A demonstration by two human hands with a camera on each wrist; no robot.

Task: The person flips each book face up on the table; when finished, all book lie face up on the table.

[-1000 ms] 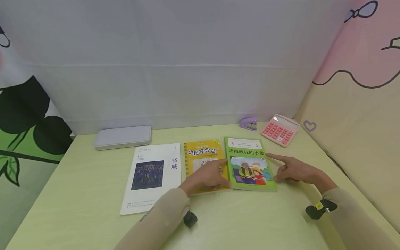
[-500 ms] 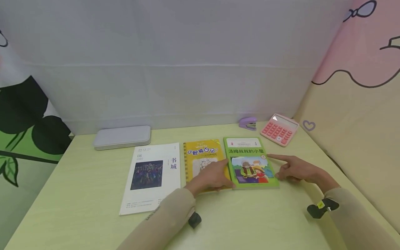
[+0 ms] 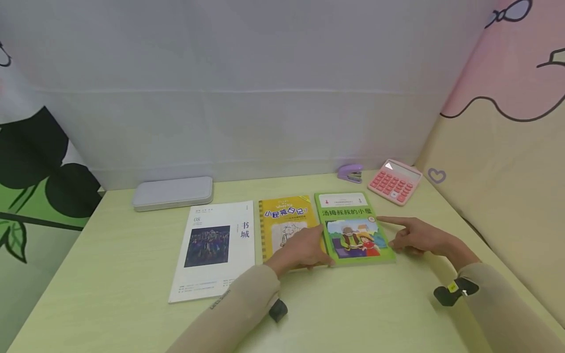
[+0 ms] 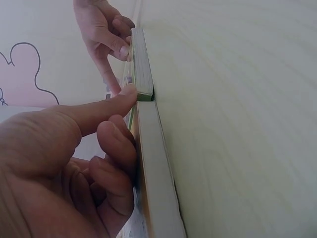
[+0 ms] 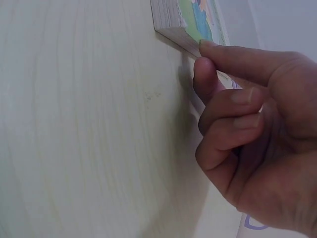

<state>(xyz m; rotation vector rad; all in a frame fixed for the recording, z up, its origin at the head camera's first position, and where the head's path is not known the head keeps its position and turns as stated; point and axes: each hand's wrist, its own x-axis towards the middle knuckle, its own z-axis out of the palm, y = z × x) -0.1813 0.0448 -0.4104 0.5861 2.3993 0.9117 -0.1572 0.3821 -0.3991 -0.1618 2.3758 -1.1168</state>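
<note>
A green paperback [image 3: 353,213] with a cartoon cover lies flat between my two hands. My left hand [image 3: 302,247] reaches over the yellow book [image 3: 282,206]; its thumb is at the green book's near left corner and its index fingertip at the left edge. Its other fingers curl loosely over the yellow cover in the left wrist view. On the far side, my right hand [image 3: 423,238] touches the green book's right edge with a straight index finger and the thumb tip, other fingers folded in. Part of the yellow cover is hidden under the left hand.
To the left lies a white magazine [image 3: 220,284] with a dark picture. A grey flat case [image 3: 174,193], a purple stapler [image 3: 350,173] and a pink calculator [image 3: 395,182] stand along the back of the table [image 3: 110,274], near the white curtain [image 3: 265,122].
The green paperback has turned slightly, its near end shifting right and its far end a little left. My left hand has moved right with it; the right hand has shifted slightly right.
</note>
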